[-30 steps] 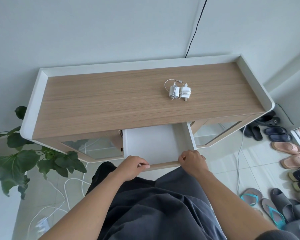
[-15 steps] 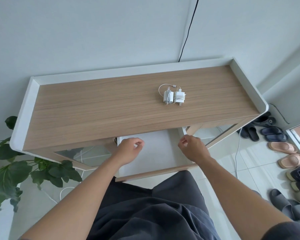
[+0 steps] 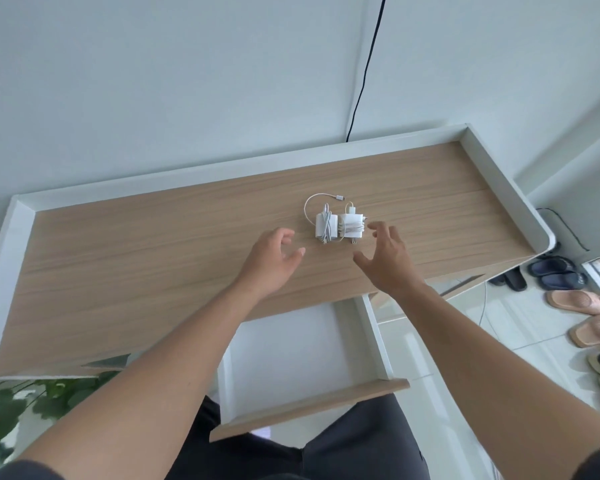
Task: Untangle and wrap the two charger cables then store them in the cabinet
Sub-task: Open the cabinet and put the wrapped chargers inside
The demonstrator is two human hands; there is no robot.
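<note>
Reaching up from the just-opened drawer, left hand and right hand, fingers spread and empty, flank two wrapped chargers lying at 12 o'clock on the worktop, ready for storing.

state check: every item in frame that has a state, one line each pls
left charger: cable wrapped, one loose loop, lying on cabinet top
right charger: cable wrapped, lying touching the left one
drawer: pulled open, visible part holds nothing
left hand: open, near chargers, holding nothing
right hand: open, fingers spread, holding nothing
cabinet top: bears only the chargers
</note>
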